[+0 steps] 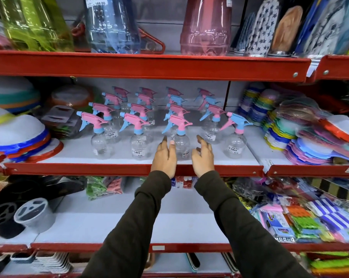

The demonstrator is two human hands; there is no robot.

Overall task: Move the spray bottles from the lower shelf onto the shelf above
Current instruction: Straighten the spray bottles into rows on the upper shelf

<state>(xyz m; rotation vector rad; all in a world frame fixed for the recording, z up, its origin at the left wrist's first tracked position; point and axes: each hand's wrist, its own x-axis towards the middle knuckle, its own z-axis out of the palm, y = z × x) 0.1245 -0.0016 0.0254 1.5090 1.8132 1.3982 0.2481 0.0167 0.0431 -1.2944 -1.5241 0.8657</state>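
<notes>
Several clear spray bottles with pink and blue trigger heads stand in rows on the middle shelf (pixel 129 169). The front-centre bottle (pixel 181 141) stands between my two hands. My left hand (pixel 164 157) is just left of it, fingers apart, a fingertip at its side. My right hand (pixel 202 155) is just right of it, fingers spread and apart from the bottle. Neither hand grips anything. A bottle with a blue head (pixel 235 140) stands at the front right. The lower shelf (pixel 113 223) below my arms has no spray bottles in view.
Stacked colourful lids (pixel 19 137) sit left of the bottles, plastic scoops and plates (pixel 302 137) right. Large tinted jugs (pixel 205 27) fill the top shelf. On the lower shelf are black holders (pixel 13 209) at left and packets of pegs (pixel 302 217) at right.
</notes>
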